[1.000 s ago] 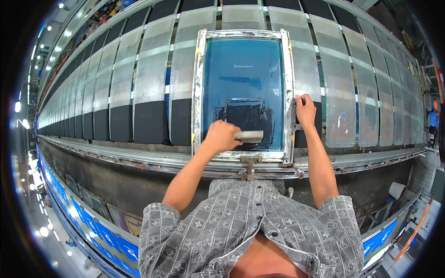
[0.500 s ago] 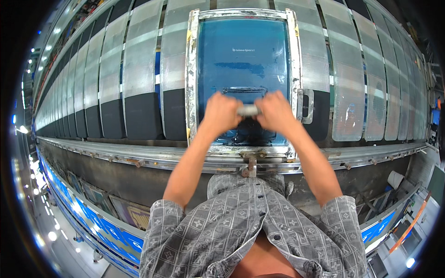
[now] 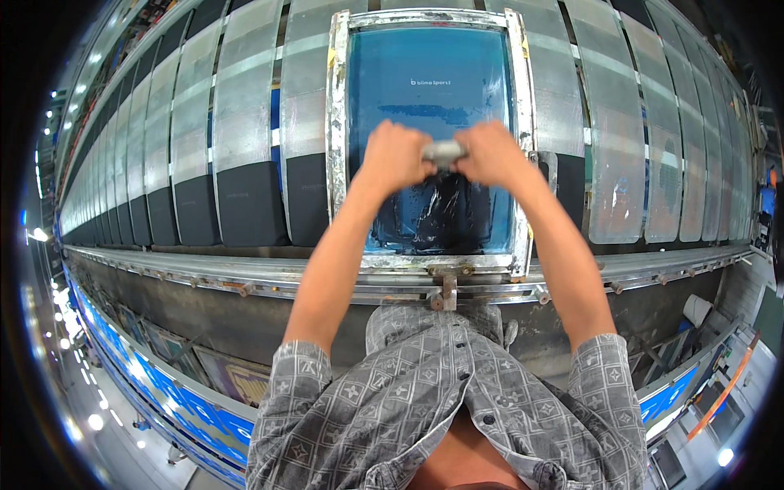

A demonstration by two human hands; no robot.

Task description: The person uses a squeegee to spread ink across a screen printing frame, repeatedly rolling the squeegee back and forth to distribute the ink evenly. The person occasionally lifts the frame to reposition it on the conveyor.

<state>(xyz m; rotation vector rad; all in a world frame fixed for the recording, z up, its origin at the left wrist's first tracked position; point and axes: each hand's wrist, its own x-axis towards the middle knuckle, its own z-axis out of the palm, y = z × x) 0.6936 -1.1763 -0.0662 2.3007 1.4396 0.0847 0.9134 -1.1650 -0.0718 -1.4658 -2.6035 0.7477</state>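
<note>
Before me lies a screen-printing frame [image 3: 337,122], its pale rim ink-stained and its mesh [image 3: 425,61] blue with small light lettering and a darker patch. My left hand [image 3: 398,157] and my right hand [image 3: 494,153] are both closed round the pale handle of a squeegee [image 3: 445,153], gripping it from either side above the mesh. The hands and handle hide most of its blade. Glossy black ink [image 3: 453,212] is spread over the near part of the mesh, between the squeegee and the frame's near edge.
Long pale boards [image 3: 245,90] run in a row to both sides, several with black fabric pieces [image 3: 249,200] on their near ends. A metal rail [image 3: 204,265] passes between me and the boards. More frames [image 3: 233,376] stand below at left. An orange pole [image 3: 727,384] leans at right.
Both hands have pushed the squeegee away from me across the mesh. More of the black-inked near area now shows behind it.
</note>
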